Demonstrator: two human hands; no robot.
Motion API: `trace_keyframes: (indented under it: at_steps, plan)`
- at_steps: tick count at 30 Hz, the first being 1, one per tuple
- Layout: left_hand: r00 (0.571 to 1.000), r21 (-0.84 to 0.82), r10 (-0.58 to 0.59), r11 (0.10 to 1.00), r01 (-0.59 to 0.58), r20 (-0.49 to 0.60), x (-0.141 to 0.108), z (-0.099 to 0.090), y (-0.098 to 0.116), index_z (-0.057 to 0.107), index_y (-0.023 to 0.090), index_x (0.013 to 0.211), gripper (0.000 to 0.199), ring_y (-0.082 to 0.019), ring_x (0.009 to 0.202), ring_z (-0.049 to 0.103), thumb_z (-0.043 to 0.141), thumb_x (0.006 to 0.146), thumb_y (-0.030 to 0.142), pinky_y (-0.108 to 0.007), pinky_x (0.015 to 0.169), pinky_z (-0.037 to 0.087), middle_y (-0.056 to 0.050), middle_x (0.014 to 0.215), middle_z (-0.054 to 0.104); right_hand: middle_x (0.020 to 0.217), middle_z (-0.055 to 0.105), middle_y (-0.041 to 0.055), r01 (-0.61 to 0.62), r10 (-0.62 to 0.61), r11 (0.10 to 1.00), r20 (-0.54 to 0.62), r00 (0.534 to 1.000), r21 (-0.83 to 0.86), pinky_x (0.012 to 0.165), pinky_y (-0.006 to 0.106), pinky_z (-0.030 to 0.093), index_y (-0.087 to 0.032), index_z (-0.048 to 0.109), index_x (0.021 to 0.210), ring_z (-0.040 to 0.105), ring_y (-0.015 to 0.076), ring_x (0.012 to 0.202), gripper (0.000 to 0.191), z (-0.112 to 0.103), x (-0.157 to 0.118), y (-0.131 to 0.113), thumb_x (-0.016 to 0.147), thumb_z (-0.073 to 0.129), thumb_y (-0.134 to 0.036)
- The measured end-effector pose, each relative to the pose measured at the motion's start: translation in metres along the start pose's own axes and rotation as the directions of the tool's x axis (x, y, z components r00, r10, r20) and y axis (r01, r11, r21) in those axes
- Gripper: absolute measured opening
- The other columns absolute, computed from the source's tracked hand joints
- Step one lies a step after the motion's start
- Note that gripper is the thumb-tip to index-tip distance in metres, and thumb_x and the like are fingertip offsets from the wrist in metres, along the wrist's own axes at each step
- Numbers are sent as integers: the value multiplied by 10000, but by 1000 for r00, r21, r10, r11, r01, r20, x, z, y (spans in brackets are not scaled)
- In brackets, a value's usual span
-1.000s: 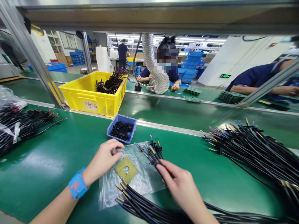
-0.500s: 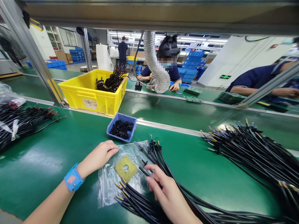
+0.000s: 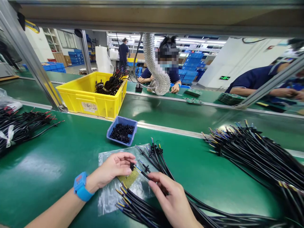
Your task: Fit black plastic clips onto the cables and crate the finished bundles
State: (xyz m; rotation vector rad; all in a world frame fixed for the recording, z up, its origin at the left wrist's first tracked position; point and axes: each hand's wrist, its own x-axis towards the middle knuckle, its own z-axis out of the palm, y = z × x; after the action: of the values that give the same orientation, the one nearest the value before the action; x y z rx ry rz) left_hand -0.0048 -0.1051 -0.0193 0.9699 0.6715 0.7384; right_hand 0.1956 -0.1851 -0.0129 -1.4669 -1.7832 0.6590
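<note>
My left hand [image 3: 121,166], with a blue band on the wrist, holds a small black plastic part [image 3: 132,166] at its fingertips. My right hand [image 3: 168,193] pinches a black cable [image 3: 145,174] just behind its stripped end. The cable's thin coloured wires meet or nearly touch the black part; I cannot tell whether they are inside it. Below both hands lies a yellowish square plate [image 3: 129,180], partly covered by my left hand, on a clear plastic bag [image 3: 106,193]. Cables with bare yellow and blue wire ends [image 3: 133,202] lie in front, and cables fitted with black parts [image 3: 158,152] lie behind.
A small blue bin [image 3: 135,128] of black parts stands behind the bag, near a yellow crate [image 3: 99,106] holding cables. Cable bundles lie at left [image 3: 21,129] and right [image 3: 249,152]. A flexible duct [image 3: 149,53] hangs ahead; co-workers sit across the bench.
My left hand has moved right and now holds a small black part against or close to the cable's wire end. My right hand still pinches the cable. The view has shifted slightly.
</note>
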Motion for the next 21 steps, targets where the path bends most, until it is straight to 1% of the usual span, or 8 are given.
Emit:
trace_keyframes:
  at_steps: [3,5,9,11,14,17,19,21]
  plan:
    - [999,22,41,999,-42,7,2,-1,-3,607,156,1014,486,-155,900,605,784,562,155,-285,835,452,-73,971,661,801,679,37,21,-21,1000,4,1000,-6,645,235,497,-213,632,877,625,169,670,169,0,0,-1,860,491,-304]
    - [997,87,72,994,-72,4,1,-1,-3,605,144,1012,470,-166,902,610,761,569,130,-301,838,461,-81,967,664,796,683,36,20,-20,1000,12,1000,-10,635,234,497,-214,635,874,632,172,677,172,-1,1,-2,860,487,-301]
    - [983,345,185,923,-171,-6,-4,4,0,609,147,1031,405,-182,943,604,648,636,68,-317,853,471,-80,996,662,804,694,45,13,-12,999,32,999,-41,641,248,501,-206,640,878,645,183,698,204,-2,3,-5,871,460,-301]
    - [969,520,248,827,-213,2,-7,7,3,617,171,1032,390,-175,945,601,596,663,46,-313,861,473,-59,1008,661,823,701,57,17,-15,998,43,999,-63,656,257,506,-195,647,883,653,189,713,223,-3,4,-6,874,449,-296]
    - [937,748,339,600,-284,84,-11,9,5,636,205,1010,370,-165,945,595,558,694,28,-308,884,463,-31,1010,665,836,707,70,36,-30,995,62,998,-92,668,263,512,-182,657,889,659,191,720,237,-3,3,-7,874,441,-279]
    - [887,824,405,410,-391,220,-13,9,3,640,194,1017,347,-160,960,589,531,736,22,-294,902,453,-37,994,674,833,709,67,63,-56,993,74,996,-103,675,261,515,-179,659,899,661,186,726,229,-3,2,-6,869,444,-252]
    - [859,825,433,353,-441,274,-12,10,1,638,177,1023,330,-156,959,589,518,758,23,-281,898,454,-45,976,680,824,710,60,88,-82,991,66,994,-99,672,258,518,-182,659,897,662,180,720,218,-3,1,-6,863,450,-235]
    - [846,821,446,338,-461,292,-12,10,0,638,171,1024,317,-153,954,590,514,771,26,-271,891,455,-47,969,683,819,710,56,134,-130,987,52,990,-85,666,252,520,-182,658,897,662,173,714,209,-3,1,-6,857,456,-218]
